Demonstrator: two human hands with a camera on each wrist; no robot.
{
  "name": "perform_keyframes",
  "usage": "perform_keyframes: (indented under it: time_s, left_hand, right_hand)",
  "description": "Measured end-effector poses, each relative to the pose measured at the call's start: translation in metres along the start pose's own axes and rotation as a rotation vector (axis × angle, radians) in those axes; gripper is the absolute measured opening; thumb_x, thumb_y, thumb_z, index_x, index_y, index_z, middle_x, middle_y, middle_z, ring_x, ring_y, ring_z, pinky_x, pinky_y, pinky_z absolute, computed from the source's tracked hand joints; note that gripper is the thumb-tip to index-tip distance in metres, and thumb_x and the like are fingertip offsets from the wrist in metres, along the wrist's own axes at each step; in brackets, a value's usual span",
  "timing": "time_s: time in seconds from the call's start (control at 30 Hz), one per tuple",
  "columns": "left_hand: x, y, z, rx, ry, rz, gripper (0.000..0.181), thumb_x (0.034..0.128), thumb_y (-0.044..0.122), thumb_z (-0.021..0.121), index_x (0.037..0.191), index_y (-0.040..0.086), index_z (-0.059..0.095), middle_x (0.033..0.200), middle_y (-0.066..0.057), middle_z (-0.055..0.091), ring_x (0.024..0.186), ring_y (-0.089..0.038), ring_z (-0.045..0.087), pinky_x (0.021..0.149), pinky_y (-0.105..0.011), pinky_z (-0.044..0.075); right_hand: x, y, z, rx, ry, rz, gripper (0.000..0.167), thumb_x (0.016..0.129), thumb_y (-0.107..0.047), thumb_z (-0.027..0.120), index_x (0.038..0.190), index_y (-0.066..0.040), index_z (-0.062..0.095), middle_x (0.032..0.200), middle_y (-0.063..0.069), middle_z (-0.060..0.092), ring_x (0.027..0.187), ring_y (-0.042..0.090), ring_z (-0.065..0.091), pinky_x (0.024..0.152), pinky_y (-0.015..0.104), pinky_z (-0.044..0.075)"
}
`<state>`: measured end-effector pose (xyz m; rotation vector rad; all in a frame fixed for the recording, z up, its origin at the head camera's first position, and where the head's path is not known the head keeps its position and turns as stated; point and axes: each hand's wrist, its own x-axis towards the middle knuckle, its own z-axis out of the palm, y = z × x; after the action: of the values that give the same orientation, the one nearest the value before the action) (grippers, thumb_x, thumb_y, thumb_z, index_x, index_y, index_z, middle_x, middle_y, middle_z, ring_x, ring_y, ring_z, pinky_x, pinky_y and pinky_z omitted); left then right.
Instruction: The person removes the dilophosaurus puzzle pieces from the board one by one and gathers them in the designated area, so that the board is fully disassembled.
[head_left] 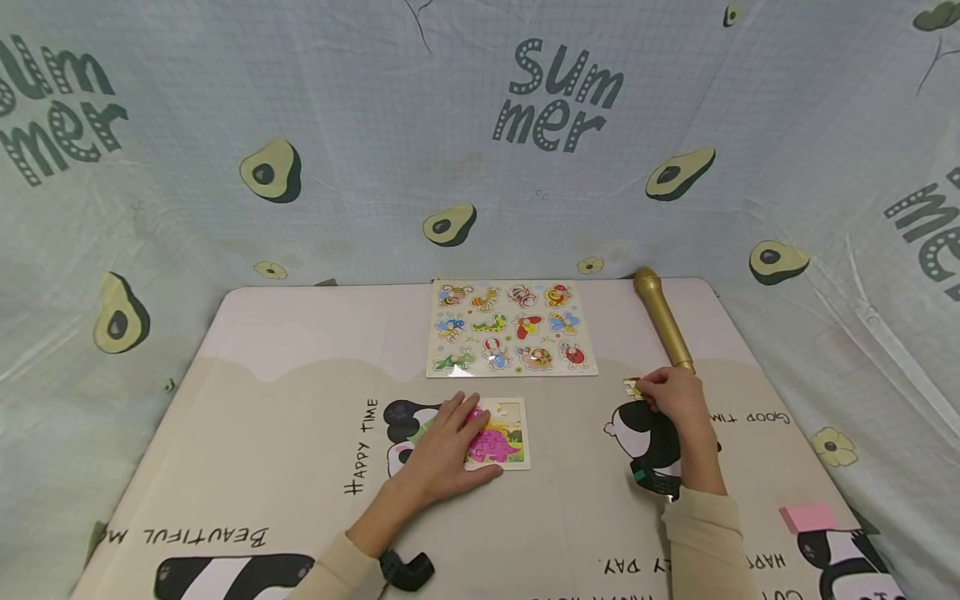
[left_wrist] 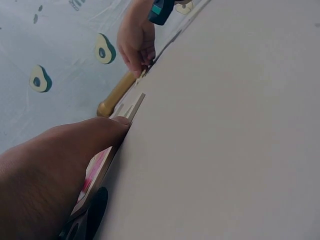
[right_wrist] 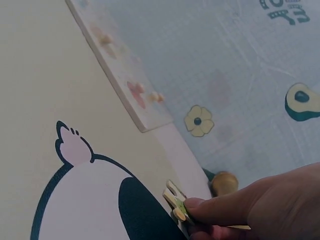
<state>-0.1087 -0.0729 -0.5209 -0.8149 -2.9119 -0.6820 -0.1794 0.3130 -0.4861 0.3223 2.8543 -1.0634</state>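
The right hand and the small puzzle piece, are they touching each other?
Touching: the right wrist view shows the right hand pinching the puzzle piece, skin directly against it.

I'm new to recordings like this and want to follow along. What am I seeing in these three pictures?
There is no robot here, just a person's two bare hands. The widest picture comes from a camera worn on the head, looking forward and down. The other two come from cameras on the left and right wrists, each looking at that hand's work.

The left hand rests on a small dinosaur puzzle. The right hand pinches a small puzzle piece.

On the printed surface also lie a board with insect pictures, a gold-coloured stick and a pink block. Behind hangs a cloth with avocados printed on it.
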Motion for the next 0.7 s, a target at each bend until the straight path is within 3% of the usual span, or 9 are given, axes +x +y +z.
perform_keyframes:
  time_s: [0.37,0.7]
  left_hand:
    - [-0.0002,-0.0024,0.0012,0.024,-0.015,-0.007,0.081,0.0829,0.065,0.066,0.145,0.014,0.053,0.161,-0.007,0.037,0.153,-0.031,0.027,0.124,-0.048,0.03]
    - [0.0004,-0.0039,0.0008,0.008,-0.005,-0.004,0.079,0.0865,0.062,0.063,0.145,0.011,0.053,0.16,-0.007,0.039,0.152,-0.03,0.03,0.123,-0.046,0.031]
  right_hand:
    - [-0.0021,-0.0013,-0.0005,-0.009,0.003,0.004,0.025,0.091,-0.013,0.067,0.096,0.011,0.069,0.071,0.011,0.067,0.058,0.012,0.059,0.052,0.021,0.051]
    - [-0.0043,-0.0093,-0.0031,-0.006,0.065,-0.007,0.035,0.096,-0.022,0.063,0.109,0.01,0.067,0.085,0.019,0.069,0.065,0.017,0.062,0.056,0.023,0.051]
